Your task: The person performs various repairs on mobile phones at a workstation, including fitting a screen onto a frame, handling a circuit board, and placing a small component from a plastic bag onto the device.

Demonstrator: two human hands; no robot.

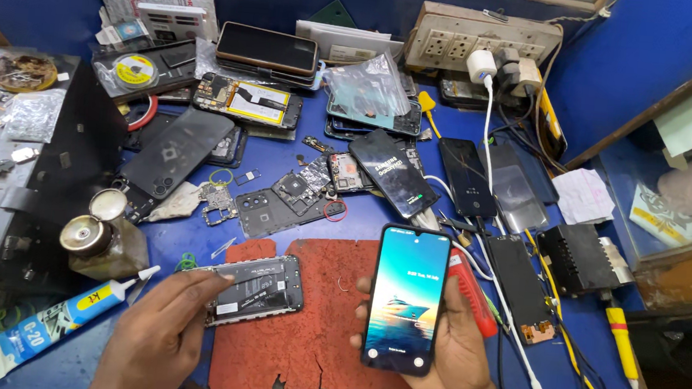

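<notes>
My right hand (pixel 453 354) holds a smartphone (pixel 406 298) upright, its screen lit with a blue and orange picture. My left hand (pixel 159 332) reaches onto an opened phone body (pixel 258 289) that lies on a worn red mat (pixel 309 333); the fingertips rest on its left end. A tube of glue (pixel 60 320) lies just left of that hand.
The blue bench (pixel 360 221) is crowded with dismantled phones, back covers (pixel 176 150), circuit boards and dark screens (pixel 394 174). A small metal-capped bottle (pixel 104 236) stands at left. A socket board (pixel 480 39) with chargers sits at the back, cables trailing right. A black box (pixel 578 258) lies at right.
</notes>
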